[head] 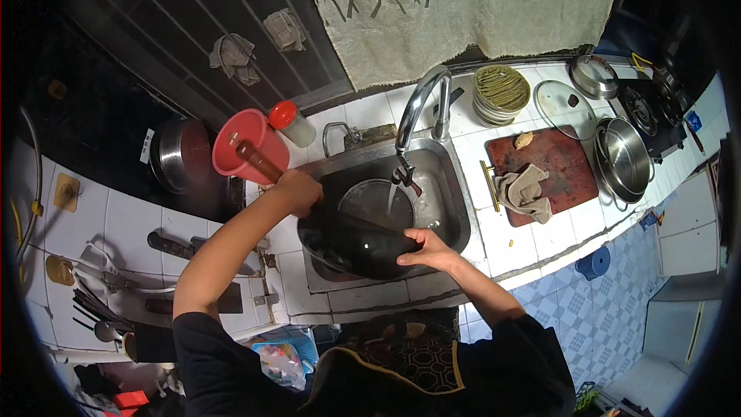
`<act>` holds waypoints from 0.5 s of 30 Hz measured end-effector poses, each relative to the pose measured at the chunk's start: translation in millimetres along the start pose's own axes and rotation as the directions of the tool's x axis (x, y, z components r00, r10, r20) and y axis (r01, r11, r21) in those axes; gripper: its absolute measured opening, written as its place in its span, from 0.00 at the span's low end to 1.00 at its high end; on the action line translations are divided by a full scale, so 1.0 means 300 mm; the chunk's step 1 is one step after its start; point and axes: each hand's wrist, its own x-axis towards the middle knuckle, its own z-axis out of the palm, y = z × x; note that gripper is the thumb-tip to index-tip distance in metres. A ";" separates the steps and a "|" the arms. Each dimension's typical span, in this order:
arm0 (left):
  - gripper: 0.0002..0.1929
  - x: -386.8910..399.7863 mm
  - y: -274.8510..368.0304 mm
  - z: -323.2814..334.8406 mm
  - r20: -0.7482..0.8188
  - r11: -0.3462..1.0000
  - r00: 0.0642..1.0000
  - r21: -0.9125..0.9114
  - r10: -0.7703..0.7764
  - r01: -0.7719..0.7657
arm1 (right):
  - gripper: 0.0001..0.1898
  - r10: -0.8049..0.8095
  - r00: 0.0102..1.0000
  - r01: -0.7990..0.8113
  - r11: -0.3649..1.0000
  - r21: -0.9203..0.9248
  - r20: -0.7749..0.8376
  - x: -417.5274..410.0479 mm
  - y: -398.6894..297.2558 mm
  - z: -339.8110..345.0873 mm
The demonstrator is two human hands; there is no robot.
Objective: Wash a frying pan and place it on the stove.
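A dark wok (359,249) is tilted over the stainless steel sink (463,208). My left hand (298,192) grips it by its brown wooden handle (257,160), which points up and to the left. At the near right edge, my right hand (431,250) pinches the wok's rim between thumb and fingers. Water (392,199) runs from the curved chrome faucet (425,95) beyond the wok. Under the stream, a round grey vessel (370,200) shows in the sink, partly hidden by the wok.
Left of the sink stand a pink bucket (249,139) and a red-lidded jar (292,123). To the right lie a cutting board (564,168) with a cloth (525,192), stacked bowls (501,95), a glass lid (564,109) and metal pots (622,156). Knives (171,244) hang on the left wall.
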 end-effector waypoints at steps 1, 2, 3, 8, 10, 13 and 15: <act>0.15 -0.018 0.006 0.021 -0.021 0.988 1.000 -0.151 -0.019 0.016 | 0.15 0.017 1.000 -0.012 0.982 -0.188 0.024 -0.013 -0.015 -0.002; 0.17 -0.034 0.018 0.045 -0.039 0.954 0.998 -0.299 -0.039 0.026 | 0.20 -0.098 0.995 0.090 0.841 -0.534 0.012 -0.012 0.025 -0.039; 0.17 -0.055 0.037 0.099 -0.037 0.952 0.998 -0.303 -0.045 0.032 | 0.20 -0.095 0.995 0.091 0.841 -0.534 0.020 -0.019 0.024 -0.037; 0.16 0.134 0.178 0.525 -0.081 0.507 0.915 -0.850 -0.396 0.144 | 0.18 -0.115 0.958 0.282 0.230 -0.931 0.262 -0.045 -0.001 -0.072; 0.17 0.187 0.234 0.475 0.075 0.294 0.940 -0.939 -0.334 0.179 | 0.15 -0.093 0.951 0.304 0.080 -0.949 0.296 -0.056 0.029 -0.136; 0.18 0.259 0.297 0.461 0.206 0.005 0.950 -0.977 -0.236 0.213 | 0.14 -0.031 0.964 0.261 -0.046 -0.964 0.262 -0.068 0.058 -0.207; 0.19 0.298 0.321 0.476 0.191 -0.061 0.955 -0.981 -0.225 0.182 | 0.13 0.022 0.970 0.243 -0.106 -0.964 0.243 -0.070 0.085 -0.233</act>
